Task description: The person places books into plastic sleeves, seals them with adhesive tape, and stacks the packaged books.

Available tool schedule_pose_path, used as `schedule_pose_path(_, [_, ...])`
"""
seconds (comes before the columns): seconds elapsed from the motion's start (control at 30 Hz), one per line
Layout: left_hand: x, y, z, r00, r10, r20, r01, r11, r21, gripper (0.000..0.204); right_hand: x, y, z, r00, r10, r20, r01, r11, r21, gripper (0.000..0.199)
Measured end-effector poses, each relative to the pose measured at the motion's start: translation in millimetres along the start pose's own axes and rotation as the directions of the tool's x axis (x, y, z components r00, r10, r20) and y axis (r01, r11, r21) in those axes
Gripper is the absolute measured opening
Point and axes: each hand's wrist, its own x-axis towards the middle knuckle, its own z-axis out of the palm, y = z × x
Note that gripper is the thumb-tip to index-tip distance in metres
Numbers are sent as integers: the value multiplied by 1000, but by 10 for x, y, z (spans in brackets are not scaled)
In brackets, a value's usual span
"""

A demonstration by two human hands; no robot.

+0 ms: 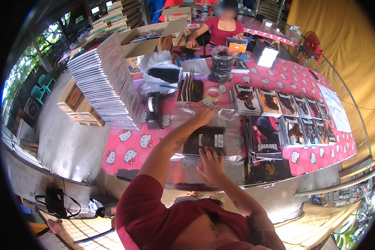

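My right hand (212, 167) lies fingers-spread on a white-lettered, labelled black notebook (192, 144). Left hand (203, 116) meets clear film (226, 114); can't tell grip.

a head-worn fisheye camera looks down and forward over the pink table (129, 150) from close by

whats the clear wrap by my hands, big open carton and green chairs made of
Clear wrap: likely thin plastic film, glossy, given its see-through wrinkles and glints.
Big open carton: matte brown cardboard, seemingly, from its folded flaps.
Green chairs: probably moulded plastic, from their slatted backs; finish unclear.
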Motion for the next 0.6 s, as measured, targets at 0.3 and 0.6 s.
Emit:
schedule_pose_path(0.3, [-361, 614, -814, 981, -92, 169, 135, 956, -261, 21, 48, 76, 205, 997, 19, -74, -21, 1000, -23, 80])
schedule_pose_path(0.6, [-1129, 1211, -717, 992, -121, 41, 128, 952, -278, 4, -6, 111, 410, 999, 9, -45, -10, 999, -33, 71])
